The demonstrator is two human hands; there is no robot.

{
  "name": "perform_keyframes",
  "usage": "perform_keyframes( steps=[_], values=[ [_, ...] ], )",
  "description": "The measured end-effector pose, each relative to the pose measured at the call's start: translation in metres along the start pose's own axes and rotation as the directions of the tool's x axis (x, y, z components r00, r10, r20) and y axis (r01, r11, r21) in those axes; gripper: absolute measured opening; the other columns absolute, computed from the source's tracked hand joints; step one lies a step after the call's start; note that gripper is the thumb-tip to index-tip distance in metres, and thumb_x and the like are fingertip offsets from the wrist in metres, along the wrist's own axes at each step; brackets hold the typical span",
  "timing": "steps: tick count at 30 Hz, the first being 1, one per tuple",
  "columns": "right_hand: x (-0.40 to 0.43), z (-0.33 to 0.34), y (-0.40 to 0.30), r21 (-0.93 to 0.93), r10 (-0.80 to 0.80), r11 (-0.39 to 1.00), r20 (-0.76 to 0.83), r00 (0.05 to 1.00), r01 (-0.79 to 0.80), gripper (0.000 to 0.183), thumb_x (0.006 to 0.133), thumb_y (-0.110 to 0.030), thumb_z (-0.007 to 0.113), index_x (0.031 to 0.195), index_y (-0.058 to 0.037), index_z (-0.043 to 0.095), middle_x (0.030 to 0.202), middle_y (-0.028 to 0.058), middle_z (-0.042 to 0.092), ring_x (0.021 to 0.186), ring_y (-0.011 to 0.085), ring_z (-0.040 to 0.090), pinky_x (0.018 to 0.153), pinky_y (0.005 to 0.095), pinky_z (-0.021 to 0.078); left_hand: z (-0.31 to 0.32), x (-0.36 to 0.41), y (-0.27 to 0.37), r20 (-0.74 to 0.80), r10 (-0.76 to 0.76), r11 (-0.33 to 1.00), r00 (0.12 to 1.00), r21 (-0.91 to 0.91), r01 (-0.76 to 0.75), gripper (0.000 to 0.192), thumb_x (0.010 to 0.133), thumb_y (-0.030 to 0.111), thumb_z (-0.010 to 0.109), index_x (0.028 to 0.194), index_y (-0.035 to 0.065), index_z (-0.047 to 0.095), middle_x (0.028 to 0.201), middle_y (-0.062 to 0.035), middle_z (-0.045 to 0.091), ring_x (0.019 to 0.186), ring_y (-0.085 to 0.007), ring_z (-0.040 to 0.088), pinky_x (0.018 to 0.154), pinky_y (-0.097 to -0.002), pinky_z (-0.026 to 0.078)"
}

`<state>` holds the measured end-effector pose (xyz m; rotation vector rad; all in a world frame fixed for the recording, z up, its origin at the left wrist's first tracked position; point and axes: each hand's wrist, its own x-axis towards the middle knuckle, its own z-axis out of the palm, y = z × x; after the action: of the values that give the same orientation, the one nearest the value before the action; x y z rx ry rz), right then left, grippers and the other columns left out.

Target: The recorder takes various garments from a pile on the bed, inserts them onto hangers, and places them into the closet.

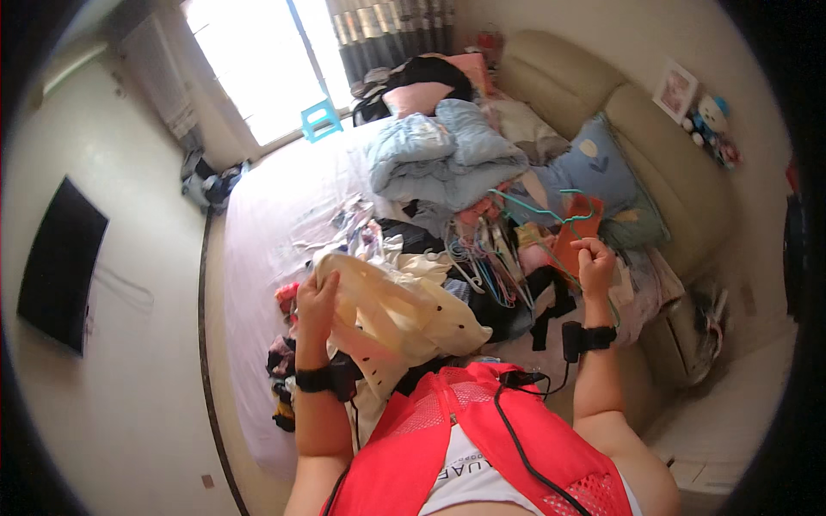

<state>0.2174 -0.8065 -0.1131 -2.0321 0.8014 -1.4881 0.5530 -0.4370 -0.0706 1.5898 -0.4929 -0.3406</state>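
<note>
My left hand grips the edge of a cream garment with small dark marks, which hangs open over the near part of the bed. On the right, my right hand is closed on a green clothes hanger, held up above the bed. Between my hands lies a pile of several hangers in various colours, on and beside dark clothes. An orange-red flat item is behind the green hanger. More crumpled clothes lie beyond the cream garment.
The bed has a pale sheet. A light blue quilt, a blue pillow and a pink pillow lie farther back. A blue plastic stool stands near the window. The padded headboard borders the right side.
</note>
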Motion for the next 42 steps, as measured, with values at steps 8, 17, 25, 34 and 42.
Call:
perform_keyframes(
  steps=[8,17,25,34,42],
  values=[
    [0.025,0.042,-0.100,0.458,0.149,0.764,0.561,0.814,-0.455,0.019,0.088,0.005,0.053,0.083,0.0009,0.071,0.075,0.0023,0.065,0.061,0.0068,0.052,0.054,0.0251,0.0408,-0.036,-0.009,0.045,0.017,0.105,0.993,0.994,0.058,-0.105,0.038,0.081,0.002,0.053,0.119,-0.0028,0.059,0.098,-0.0048,0.064,0.084,-0.0122,0.060,0.074,-0.0259,0.049],
    [0.028,0.068,-0.168,0.553,-0.219,0.804,0.616,0.757,-0.217,0.020,0.080,0.011,0.052,0.083,0.0034,0.070,0.088,0.0100,0.070,0.080,0.0163,0.065,0.074,0.0274,0.0505,-0.057,-0.026,0.064,0.041,0.130,0.981,0.991,0.137,-0.134,0.052,0.080,0.000,0.053,0.132,0.0005,0.052,0.111,-0.0059,0.063,0.097,-0.0138,0.060,0.084,-0.0276,0.050],
    [-0.005,0.125,-0.196,0.620,-0.375,0.775,0.608,0.700,-0.123,0.020,0.077,0.009,0.051,0.082,0.0029,0.070,0.084,0.0108,0.069,0.076,0.0173,0.064,0.069,0.0274,0.0493,-0.025,-0.042,0.093,0.117,0.233,0.944,0.965,0.212,-0.254,0.048,0.078,0.000,0.054,0.126,-0.0014,0.052,0.110,-0.0088,0.061,0.103,-0.0202,0.058,0.090,-0.0323,0.047],
    [0.011,0.137,-0.214,0.675,-0.393,0.711,0.615,0.683,-0.198,0.018,0.079,0.009,0.054,0.083,0.0028,0.071,0.086,0.0095,0.069,0.076,0.0135,0.063,0.068,0.0252,0.0488,-0.024,-0.041,0.107,0.310,0.557,0.562,0.770,0.542,-0.625,0.017,0.068,0.000,0.054,0.082,-0.0009,0.046,0.082,-0.0163,0.050,0.087,-0.0399,0.050,0.077,-0.0457,0.042],
    [-0.004,0.152,-0.230,0.715,-0.426,0.672,0.586,0.689,-0.193,0.016,0.086,0.009,0.054,0.089,0.0042,0.069,0.098,0.0092,0.068,0.074,0.0084,0.059,0.064,0.0205,0.0458,0.003,-0.049,0.120,0.384,0.563,0.422,0.732,0.628,-0.654,0.030,0.071,0.017,0.070,0.092,0.0012,0.056,0.107,-0.0158,0.059,0.106,-0.0376,0.054,0.091,-0.0458,0.041]
  ],
)
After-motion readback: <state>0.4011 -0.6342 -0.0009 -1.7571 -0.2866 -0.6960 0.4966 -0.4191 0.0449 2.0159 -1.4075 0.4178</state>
